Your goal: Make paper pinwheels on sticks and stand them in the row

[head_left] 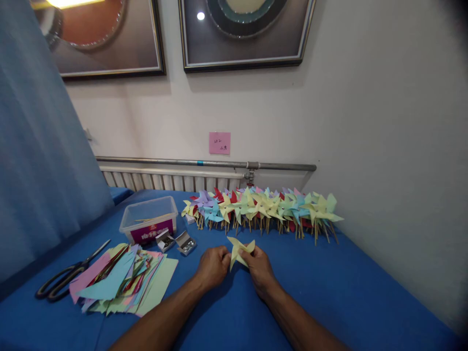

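Head cam pic, looking down at a blue table (pixel 329 292) pushed up against a white wall. Both hands meet near the middle of the table, just in front of the person. Left hand (pixel 213 267) and right hand (pixel 260 269) are each pinched onto the same yellow paper pinwheel (pixel 239 251), left fingers curled at its left edge, right fingers w/ thumb at its right side and underneath. So both grips are closed on the pinwheel, which sits raised a bit above the cloth btw the two hands. Can't tell if it has a stick yet, hands cover that part.

Behind the hands, along the wall side, there's a long row of finished pinwheels (pixel 263 207) on wooden sticks: yellow, green, blue, purple, red, pink, all packed tight and overlapping.

To the left: a messy stack of coloured paper sheets (pixel 122 282), mostly pink, blue, light green. Black-handled scissors (pixel 68 278) lie just beside that stack, on its left, blades pointing toward the back. Further back a clear plastic tub (pixel 149 219) w/ a purple label, and right next to it two small open boxes (pixel 176 241) w/ smth metallic inside, too small to make out.

On the wall: a pink sticky note (pixel 220 143) above a metal pipe (pixel 204 164), radiator fins below it, and two framed pictures (pixel 244 34) up top. Blue curtain (pixel 40 146) on the far left.
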The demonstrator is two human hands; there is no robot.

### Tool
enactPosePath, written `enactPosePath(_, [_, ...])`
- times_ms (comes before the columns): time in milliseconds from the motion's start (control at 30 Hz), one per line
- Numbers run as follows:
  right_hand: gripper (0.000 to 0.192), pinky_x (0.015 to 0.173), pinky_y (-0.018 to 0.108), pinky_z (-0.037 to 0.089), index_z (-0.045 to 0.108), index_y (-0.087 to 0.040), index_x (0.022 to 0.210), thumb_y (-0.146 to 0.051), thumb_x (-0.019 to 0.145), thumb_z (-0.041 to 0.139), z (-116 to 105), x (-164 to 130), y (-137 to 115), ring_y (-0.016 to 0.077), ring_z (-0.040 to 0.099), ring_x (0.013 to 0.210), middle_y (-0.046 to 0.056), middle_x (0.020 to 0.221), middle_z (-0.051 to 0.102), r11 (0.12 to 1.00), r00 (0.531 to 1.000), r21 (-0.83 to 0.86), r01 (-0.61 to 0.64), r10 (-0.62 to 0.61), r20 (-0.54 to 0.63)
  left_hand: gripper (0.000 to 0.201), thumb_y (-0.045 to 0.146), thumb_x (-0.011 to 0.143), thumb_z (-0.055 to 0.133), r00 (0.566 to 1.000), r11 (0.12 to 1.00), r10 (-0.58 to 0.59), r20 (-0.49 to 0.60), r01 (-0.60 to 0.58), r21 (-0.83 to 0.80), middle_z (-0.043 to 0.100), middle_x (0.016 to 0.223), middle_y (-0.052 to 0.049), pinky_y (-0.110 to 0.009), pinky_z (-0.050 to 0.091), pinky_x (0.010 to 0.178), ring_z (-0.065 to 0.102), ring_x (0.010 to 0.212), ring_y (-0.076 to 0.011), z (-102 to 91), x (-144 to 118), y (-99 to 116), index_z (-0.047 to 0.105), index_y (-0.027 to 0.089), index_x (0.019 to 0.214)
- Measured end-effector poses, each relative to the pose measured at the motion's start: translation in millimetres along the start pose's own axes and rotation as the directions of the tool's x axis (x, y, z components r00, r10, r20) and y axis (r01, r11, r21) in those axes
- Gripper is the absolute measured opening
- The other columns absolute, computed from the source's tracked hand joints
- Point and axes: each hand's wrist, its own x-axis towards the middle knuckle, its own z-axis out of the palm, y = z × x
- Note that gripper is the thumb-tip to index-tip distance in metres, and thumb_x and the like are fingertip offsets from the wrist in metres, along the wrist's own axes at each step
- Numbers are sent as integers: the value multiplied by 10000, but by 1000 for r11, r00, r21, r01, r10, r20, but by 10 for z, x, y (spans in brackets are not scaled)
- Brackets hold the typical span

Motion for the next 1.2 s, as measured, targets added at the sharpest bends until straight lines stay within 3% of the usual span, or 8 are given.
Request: enactPosePath(1200, [349, 627, 289, 497, 641, -213, 841, -371, 601, 839, -20, 41, 57, 178, 611, 641, -27, 696, 678, 998, 1000, 56, 9, -8, -4, 259, 205, 922, 478, 997, 995, 65, 33, -62, -79, 543, 632, 19, -256, 289, 623, 484, 631, -134, 78, 9, -64, 516, 192, 667])
